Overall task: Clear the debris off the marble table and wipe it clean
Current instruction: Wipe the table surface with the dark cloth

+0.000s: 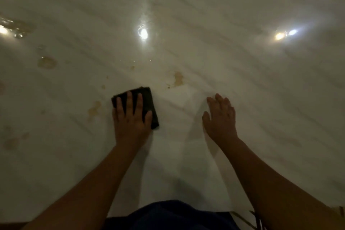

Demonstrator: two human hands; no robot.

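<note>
A white marble table (pixel 242 84) fills the view. My left hand (pixel 130 119) lies flat with spread fingers on a dark folded cloth (pixel 149 102), pressing it onto the marble near the middle. My right hand (pixel 220 115) rests flat on the bare marble to the right, fingers apart, holding nothing. Brownish stains mark the surface: one (pixel 178 78) just beyond the cloth, one (pixel 94 109) left of it, a round one (pixel 46 62) farther left.
A wet puddle (pixel 16 28) glints at the far left. Faint smears (pixel 13 141) lie at the near left. Ceiling lights reflect off the marble (pixel 143 32). The table's near edge runs by my dark clothing (pixel 168 214).
</note>
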